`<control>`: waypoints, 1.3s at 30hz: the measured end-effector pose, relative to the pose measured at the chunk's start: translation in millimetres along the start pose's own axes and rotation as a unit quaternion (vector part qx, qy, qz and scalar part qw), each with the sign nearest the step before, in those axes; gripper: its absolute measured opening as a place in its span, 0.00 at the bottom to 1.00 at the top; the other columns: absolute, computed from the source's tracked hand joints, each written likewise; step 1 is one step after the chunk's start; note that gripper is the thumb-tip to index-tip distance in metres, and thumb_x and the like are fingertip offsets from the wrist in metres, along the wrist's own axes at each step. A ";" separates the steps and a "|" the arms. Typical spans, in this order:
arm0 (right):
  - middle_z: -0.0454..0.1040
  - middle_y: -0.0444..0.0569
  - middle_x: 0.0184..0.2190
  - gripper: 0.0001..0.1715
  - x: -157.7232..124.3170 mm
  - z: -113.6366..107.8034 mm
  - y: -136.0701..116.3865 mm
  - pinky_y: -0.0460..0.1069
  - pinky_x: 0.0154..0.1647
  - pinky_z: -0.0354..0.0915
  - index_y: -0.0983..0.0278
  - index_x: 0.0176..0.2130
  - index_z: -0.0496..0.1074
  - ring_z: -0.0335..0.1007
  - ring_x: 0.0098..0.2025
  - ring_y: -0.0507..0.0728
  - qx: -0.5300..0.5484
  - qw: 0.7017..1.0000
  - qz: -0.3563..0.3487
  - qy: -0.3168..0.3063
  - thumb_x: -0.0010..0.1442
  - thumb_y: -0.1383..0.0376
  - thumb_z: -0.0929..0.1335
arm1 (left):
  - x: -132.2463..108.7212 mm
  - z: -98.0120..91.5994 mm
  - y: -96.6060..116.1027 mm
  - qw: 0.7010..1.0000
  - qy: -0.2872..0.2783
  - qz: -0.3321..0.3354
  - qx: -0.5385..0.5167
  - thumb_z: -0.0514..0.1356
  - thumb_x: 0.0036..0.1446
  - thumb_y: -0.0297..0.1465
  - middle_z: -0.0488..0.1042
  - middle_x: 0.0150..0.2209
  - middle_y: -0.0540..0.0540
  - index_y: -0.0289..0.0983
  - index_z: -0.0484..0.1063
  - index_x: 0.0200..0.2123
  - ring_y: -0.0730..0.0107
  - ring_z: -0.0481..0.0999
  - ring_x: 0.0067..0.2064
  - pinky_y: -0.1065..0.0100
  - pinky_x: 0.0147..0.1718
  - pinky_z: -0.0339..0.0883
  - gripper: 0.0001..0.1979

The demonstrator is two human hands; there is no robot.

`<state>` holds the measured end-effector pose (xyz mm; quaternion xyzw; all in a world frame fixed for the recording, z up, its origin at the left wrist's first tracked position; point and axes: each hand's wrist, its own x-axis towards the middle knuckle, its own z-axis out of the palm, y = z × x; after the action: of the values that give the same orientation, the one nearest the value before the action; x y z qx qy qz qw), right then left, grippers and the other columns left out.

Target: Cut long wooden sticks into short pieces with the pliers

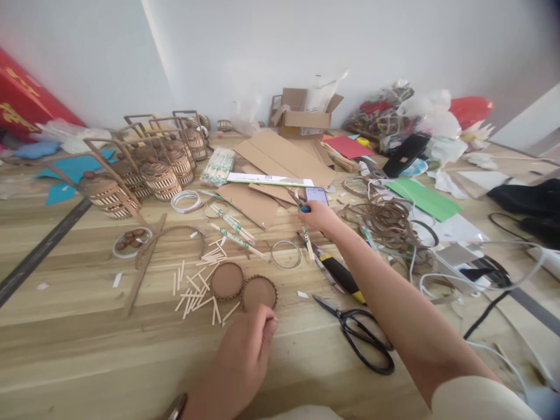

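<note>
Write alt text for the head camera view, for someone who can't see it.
The right hand grips a thin stick beside a phone on a cluttered wooden table, while the left hand rests curled near two round cardboard discs. Scissors lie between the arms.

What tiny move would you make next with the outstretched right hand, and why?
Probably pinch the small blue-tipped item and lift it straight up. The right hand touches it beside the lit smartphone, and brown cardboard sheets and paper-wrapped sticks crowd around, so sliding might snag. Whether it is gripped yet is unclear.
</note>
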<state>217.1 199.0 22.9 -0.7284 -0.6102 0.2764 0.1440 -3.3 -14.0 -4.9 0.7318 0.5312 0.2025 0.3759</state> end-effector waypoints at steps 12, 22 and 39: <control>0.60 0.36 0.19 0.15 -128.4 54.6 -5.1 0.44 0.21 0.54 0.61 0.31 0.65 0.56 0.21 0.49 0.388 0.916 -0.065 -0.074 0.50 0.54 0.69 | 8.3 -12.1 -2.1 0.956 -0.038 -0.132 -0.259 0.55 0.56 0.52 0.61 0.23 0.53 0.37 0.71 0.31 0.69 0.61 0.28 0.71 0.27 0.52 0.23; 0.59 0.37 0.19 0.26 -127.7 66.3 4.0 0.45 0.22 0.51 0.62 0.32 0.68 0.53 0.22 0.50 0.446 0.892 -0.037 0.066 0.51 0.42 0.70 | -2.7 -2.3 4.8 0.984 -0.088 -0.101 -0.120 0.45 0.63 0.44 0.57 0.21 0.54 0.40 0.58 0.24 0.70 0.59 0.25 0.69 0.26 0.47 0.19; 0.65 0.42 0.20 0.20 -171.7 102.7 -18.7 0.45 0.22 0.58 0.62 0.27 0.65 0.61 0.22 0.52 0.389 0.915 -0.105 0.005 0.60 0.50 0.64 | -2.2 11.7 -0.2 0.973 0.000 -0.098 -0.209 0.46 0.63 0.46 0.65 0.23 0.50 0.39 0.64 0.26 0.66 0.65 0.27 0.68 0.28 0.54 0.21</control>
<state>125.0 23.6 -10.7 -0.5478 -0.5265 0.4718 0.4473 3.9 -20.0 -12.2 0.5812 0.5465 0.2712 0.5385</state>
